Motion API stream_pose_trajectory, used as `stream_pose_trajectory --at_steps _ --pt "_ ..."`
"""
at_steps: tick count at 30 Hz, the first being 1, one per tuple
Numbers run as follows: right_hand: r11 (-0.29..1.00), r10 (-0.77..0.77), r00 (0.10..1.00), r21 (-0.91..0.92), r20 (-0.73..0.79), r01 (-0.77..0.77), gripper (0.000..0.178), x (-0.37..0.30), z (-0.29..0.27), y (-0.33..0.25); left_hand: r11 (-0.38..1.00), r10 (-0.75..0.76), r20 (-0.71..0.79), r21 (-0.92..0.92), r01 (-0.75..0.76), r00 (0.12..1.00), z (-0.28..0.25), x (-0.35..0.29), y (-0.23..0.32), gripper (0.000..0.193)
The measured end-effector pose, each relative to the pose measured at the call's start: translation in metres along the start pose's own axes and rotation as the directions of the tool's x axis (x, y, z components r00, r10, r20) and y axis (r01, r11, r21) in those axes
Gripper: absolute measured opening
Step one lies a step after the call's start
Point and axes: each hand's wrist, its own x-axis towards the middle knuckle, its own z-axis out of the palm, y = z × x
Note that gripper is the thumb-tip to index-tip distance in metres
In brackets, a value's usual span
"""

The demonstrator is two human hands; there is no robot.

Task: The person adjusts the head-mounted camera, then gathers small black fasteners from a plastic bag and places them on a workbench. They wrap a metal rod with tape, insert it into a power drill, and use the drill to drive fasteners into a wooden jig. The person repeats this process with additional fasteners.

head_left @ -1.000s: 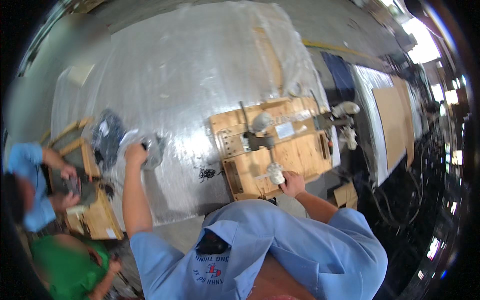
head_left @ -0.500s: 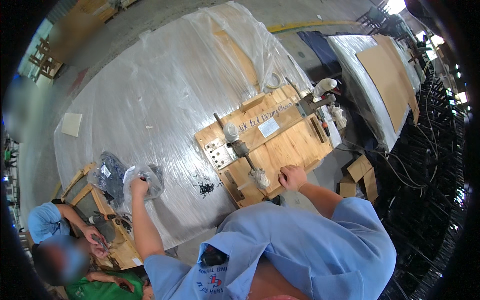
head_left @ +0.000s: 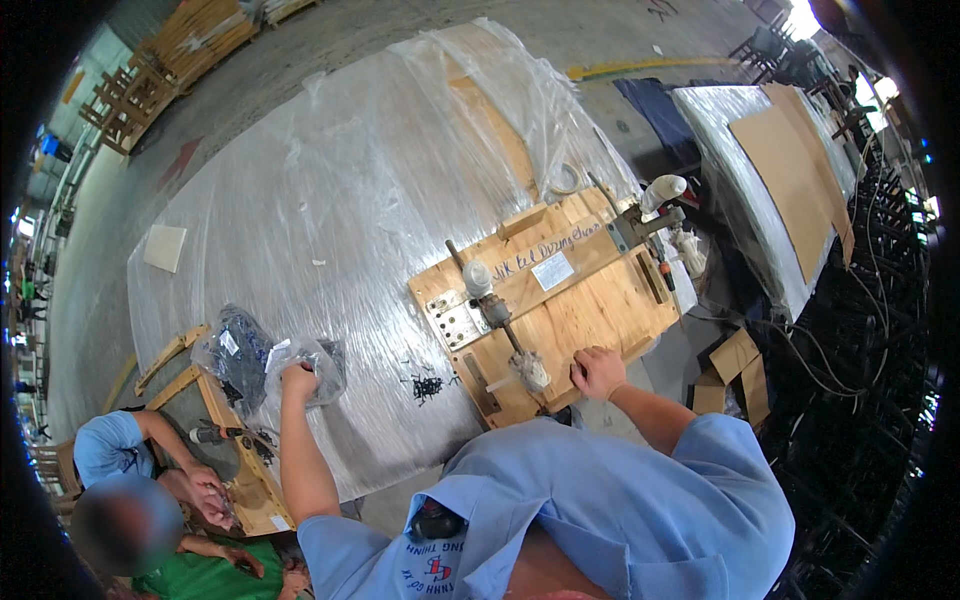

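Observation:
My left hand (head_left: 298, 382) is at the mouth of a clear plastic bag (head_left: 325, 368), its fingers curled and partly hidden by the film. Dark contents show through this bag. Against it lies a second plastic bag (head_left: 238, 350) with dark contents and a white label. My right hand (head_left: 598, 374) rests on the near edge of a plywood jig (head_left: 570, 330), fingers lightly bent and nothing visible in them. Two toggle clamps are fixed on the jig, one (head_left: 495, 312) at the left and one (head_left: 640, 220) at the far right, with wrapped ends. Left of the jig lies a heap of black screws (head_left: 428, 386).
Plastic film covers the large table (head_left: 330, 200). A tape roll (head_left: 565, 178) lies behind the jig. At lower left, people handle a curved wooden frame (head_left: 250, 480), with a power driver (head_left: 212, 435) beside it. An open carton (head_left: 733, 365) and stacked black frames stand at right.
The whole picture has shifted slightly right and down. My left hand stays at the bag and my right hand stays at the jig's edge.

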Motion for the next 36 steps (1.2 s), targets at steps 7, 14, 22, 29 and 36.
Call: stream_pose_trajectory --at_steps 7,14,22,29,36 --pt "1.0 -0.003 0.999 0.003 0.034 0.003 0.02 0.001 0.001 0.004 0.995 0.098 -0.16 0.04 -0.093 0.982 0.015 0.004 -0.01 0.018" --pt "1.0 0.0 1.0 0.004 0.004 0.0 0.021 0.0 -0.001 0.004 0.996 0.076 -0.15 -0.032 -0.081 0.986 0.003 -0.007 -0.003 0.016" --pt "0.968 0.139 0.988 0.218 -0.063 -0.122 0.017 0.009 -0.003 0.001 0.239 -0.176 0.187 -0.944 0.226 0.966 -0.025 -0.032 -0.001 0.009" --pt "0.999 0.05 0.929 0.007 -0.366 -0.052 0.014 0.206 -0.075 -0.042 -0.012 -0.158 0.21 -0.977 0.211 0.965 -0.022 -0.033 -0.004 0.008" --pt "0.797 0.598 0.735 -0.332 0.32 -0.505 0.035 0.31 -0.065 -0.079 -0.279 -0.072 0.303 -0.921 0.272 0.95 -0.004 -0.027 -0.032 0.012"
